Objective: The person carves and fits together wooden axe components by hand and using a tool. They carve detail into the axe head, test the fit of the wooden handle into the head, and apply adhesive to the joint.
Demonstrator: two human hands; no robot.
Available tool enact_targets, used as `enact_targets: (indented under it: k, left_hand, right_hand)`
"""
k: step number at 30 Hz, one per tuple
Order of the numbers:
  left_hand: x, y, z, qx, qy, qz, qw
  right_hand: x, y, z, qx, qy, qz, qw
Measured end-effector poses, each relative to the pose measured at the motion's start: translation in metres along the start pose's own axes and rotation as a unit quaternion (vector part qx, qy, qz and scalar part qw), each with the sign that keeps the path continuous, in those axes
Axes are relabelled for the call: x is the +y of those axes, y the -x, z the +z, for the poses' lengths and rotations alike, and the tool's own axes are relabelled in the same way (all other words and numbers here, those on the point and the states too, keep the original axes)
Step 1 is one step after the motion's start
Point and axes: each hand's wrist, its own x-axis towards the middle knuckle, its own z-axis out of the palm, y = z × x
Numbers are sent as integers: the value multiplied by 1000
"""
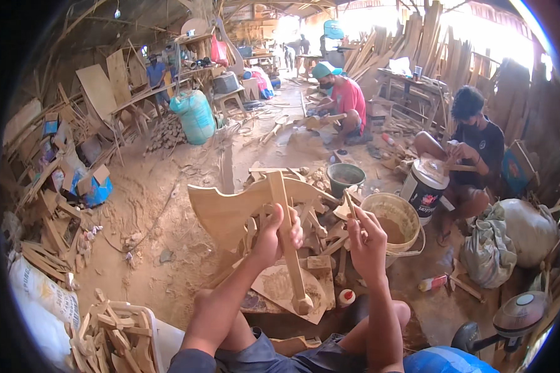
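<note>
My left hand [279,237] is wrapped round the handle of a pale wooden axe [225,210]. Its broad curved blade spreads to the left of the handle, and the rounded handle end points down toward me. In my raised right hand [367,239] a thin, dark stick-like tool [349,200] is pinched upright, apart from the axe; its exact kind is unclear. Below the handle lies a flat wooden board [274,280]. Beside it stands a small white bottle with a red cap [346,297]. Cut wood pieces [317,227] are heaped behind the axe.
A beige bucket [415,216] and a dark green bucket [346,176] stand right of the wood heap. Two people, in a red shirt [348,96] and a black shirt [488,142], work low down ahead. A bin of offcuts [149,323] is near left, a fan [521,311] near right.
</note>
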Motion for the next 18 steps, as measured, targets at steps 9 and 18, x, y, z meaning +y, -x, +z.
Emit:
enact_targets:
  k: [9, 18]
  left_hand:
    - [-22, 21, -15, 38, -23, -35, 998]
    - [-25, -2, -73, 100, 143, -72, 982]
  right_hand:
    - [3, 12, 4, -29, -117, 102, 987]
    - [16, 16, 16, -91, -86, 122, 985]
